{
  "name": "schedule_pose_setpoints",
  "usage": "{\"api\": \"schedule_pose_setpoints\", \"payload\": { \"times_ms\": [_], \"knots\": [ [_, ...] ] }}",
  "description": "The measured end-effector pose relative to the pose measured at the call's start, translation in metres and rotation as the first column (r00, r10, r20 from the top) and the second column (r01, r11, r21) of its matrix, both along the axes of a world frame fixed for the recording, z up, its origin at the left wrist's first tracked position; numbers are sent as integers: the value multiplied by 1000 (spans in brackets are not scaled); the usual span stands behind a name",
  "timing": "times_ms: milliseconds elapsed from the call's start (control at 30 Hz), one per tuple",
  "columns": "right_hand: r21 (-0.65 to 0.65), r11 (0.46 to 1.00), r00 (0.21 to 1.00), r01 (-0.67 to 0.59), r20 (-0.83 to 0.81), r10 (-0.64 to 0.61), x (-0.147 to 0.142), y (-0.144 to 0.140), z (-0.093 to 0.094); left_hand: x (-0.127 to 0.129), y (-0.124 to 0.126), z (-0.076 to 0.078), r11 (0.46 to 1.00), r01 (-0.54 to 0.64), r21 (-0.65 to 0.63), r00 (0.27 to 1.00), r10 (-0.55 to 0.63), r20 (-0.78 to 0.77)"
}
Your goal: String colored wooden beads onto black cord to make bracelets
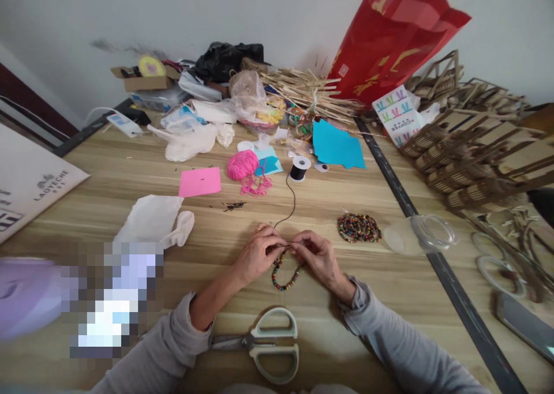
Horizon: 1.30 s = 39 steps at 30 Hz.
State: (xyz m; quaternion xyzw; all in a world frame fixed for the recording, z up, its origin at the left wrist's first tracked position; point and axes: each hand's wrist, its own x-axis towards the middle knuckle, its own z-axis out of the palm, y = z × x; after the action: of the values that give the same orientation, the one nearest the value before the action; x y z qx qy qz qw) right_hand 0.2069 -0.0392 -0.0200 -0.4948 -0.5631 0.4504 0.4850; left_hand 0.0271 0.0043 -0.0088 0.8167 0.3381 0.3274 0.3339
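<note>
While pinched shut, L hand [258, 252] & R hand [318, 256] grip bead string [283, 271].

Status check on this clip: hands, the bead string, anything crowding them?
Left hand and right hand both pinch the black cord. Bead loop hangs between them. Scissors lie near, apart. Loose beads to the right.

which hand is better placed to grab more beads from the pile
Right, probably. The right hand sits on the same side as the bead pile, with bare table between. The left hand would have to cross over the beaded loop.
</note>
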Motion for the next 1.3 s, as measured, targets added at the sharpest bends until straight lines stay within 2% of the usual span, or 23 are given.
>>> {"api": "schedule_pose_setpoints", "payload": {
  "times_ms": [167, 267, 433, 567, 800, 1100, 1300],
  "knots": [
    [17, 1000, 1000, -20, -11, 20, 0, 0, -2, 1, -2, 0, 998, 59, 32, 997, -57, -60],
    [36, 999, 1000, -10, 24, 9, 1, 0, -3, -2, -1, 1, 998, 49, 26, 997, -47, -62],
    [193, 981, 976, -35, 217, -7, 3, 1, 1, -17, 10, 0, 1000, -11, -2, 1000, 11, -28],
    [277, 956, 958, -91, 287, 8, 2, 1, 2, -28, 19, -3, 1000, -26, 14, 999, 26, -33],
    [226, 973, 953, -54, 301, -18, 0, -1, 0, -37, 23, -3, 1000, 24, -4, 992, -25, -121],
    [250, 964, 937, -89, 350, -4, 1, -1, 2, -39, 26, -1, 997, 74, -9, 985, -74, -154],
    [250, 964, 938, -89, 347, -3, -1, -1, 3, -38, 24, -3, 997, 74, 25, 977, -68, -201]
  ]
}}
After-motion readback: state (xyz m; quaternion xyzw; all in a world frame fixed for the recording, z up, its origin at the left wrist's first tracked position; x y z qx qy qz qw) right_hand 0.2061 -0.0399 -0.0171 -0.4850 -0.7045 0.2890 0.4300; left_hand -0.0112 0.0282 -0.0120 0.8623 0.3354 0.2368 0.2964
